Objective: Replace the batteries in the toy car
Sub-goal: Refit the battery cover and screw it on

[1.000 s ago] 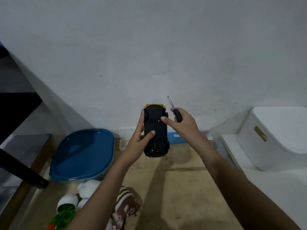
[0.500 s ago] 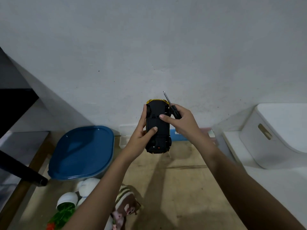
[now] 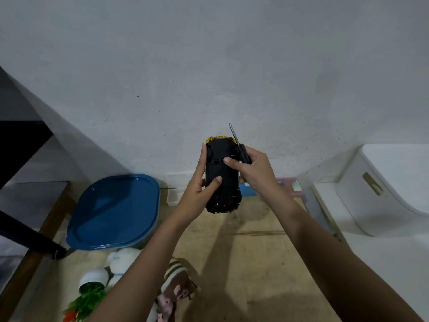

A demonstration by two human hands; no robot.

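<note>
A yellow toy car (image 3: 221, 173) is held upside down in the air, its black underside facing me. My left hand (image 3: 200, 189) grips the car from the left, thumb lying across the underside. My right hand (image 3: 255, 173) holds a small screwdriver (image 3: 240, 149) with a black handle, its metal shaft pointing up past the car's far right corner. The right index fingertip presses on the car's underside near the middle. No batteries are visible.
A blue-lidded container (image 3: 113, 212) sits on the wooden floor (image 3: 255, 263) at the left. Stuffed toys (image 3: 176, 287) and a tipped white pot with greenery (image 3: 90, 289) lie at the lower left. A white bin (image 3: 390, 187) stands at the right, small boxes (image 3: 290, 184) along the wall.
Both hands and the car have risen slightly and drifted a little right. The right hand has closed in on the car, so the screwdriver now lies against its far right corner.
</note>
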